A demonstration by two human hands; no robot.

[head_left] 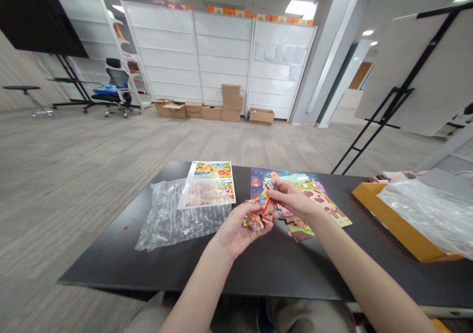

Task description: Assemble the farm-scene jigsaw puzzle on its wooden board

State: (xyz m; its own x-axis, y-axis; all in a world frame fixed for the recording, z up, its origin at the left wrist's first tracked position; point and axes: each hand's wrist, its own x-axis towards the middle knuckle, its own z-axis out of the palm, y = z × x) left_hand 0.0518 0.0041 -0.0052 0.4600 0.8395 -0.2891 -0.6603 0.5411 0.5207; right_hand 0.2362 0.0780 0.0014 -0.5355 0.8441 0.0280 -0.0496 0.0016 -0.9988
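Several colourful jigsaw puzzle pieces lie stacked in my left hand, whose fingers curl round them. My right hand pinches one puzzle piece just above that stack. Beyond my hands, a partly joined puzzle with a spotted cow lies on a dark blue picture board. Its lower left edge is jagged, and my right hand hides part of it. To the left lies a printed picture sheet showing animal scenes.
Crumpled clear plastic wrap covers the sheet's lower part on the black table. At the right stands an orange-yellow box with clear plastic in it. A whiteboard stand rises behind the table.
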